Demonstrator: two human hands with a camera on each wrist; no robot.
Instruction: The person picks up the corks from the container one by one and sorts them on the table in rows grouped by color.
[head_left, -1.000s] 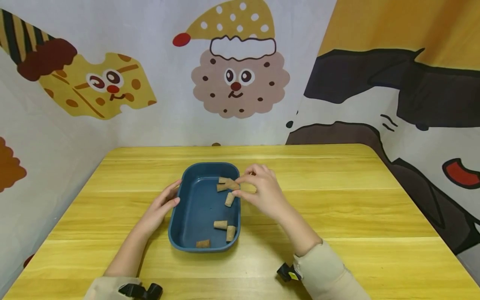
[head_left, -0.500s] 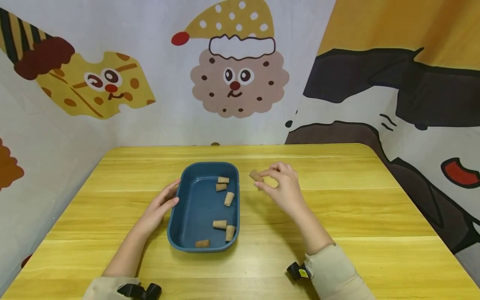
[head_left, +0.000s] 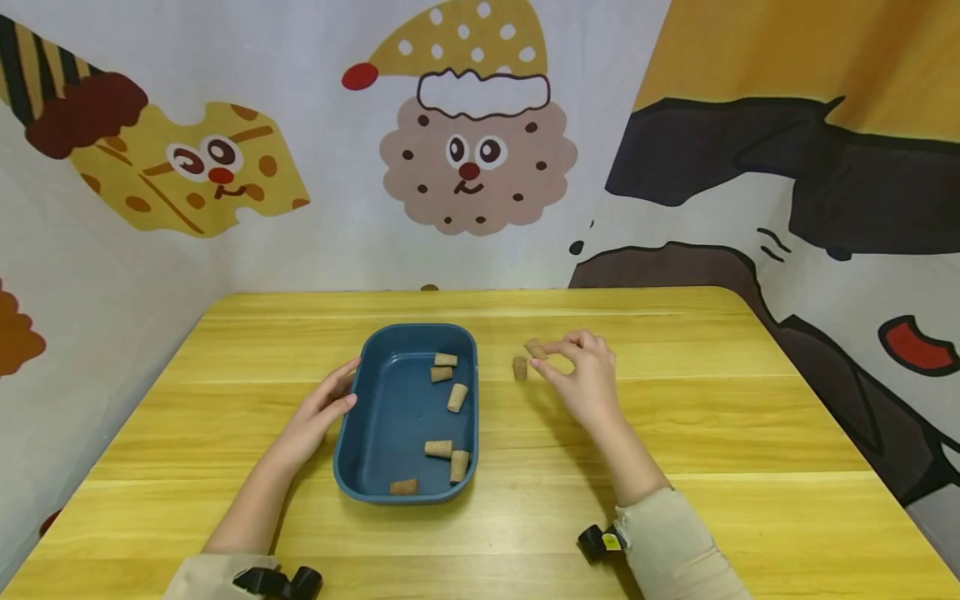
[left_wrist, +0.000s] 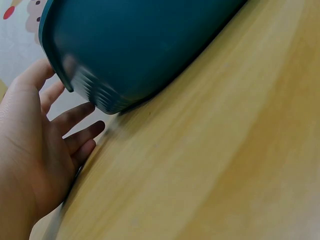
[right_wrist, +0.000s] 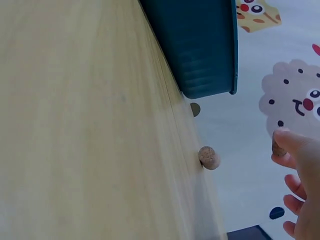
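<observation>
A blue rectangular tray stands on the table, with several tapered corks lying along its right side and near end. At its left side, my left hand touches the rim with its fingers loosely extended. In the left wrist view, the fingers lie against the outside of the tray wall. To the right of the tray, my right hand pinches one cork between thumb and fingertips, above the table. Just left of those fingertips, another cork is upright on the table, also seen in the right wrist view.
The yellow wood-grain table extends on both sides of the tray. Behind it hangs a cloth backdrop with cartoon figures. Black wrist cameras are strapped at both sleeves.
My right hand has moved from the tray's right rim out to the right, carrying cork. One cork now stands on the table, apart from the pinched one. The left hand stays at the tray.
</observation>
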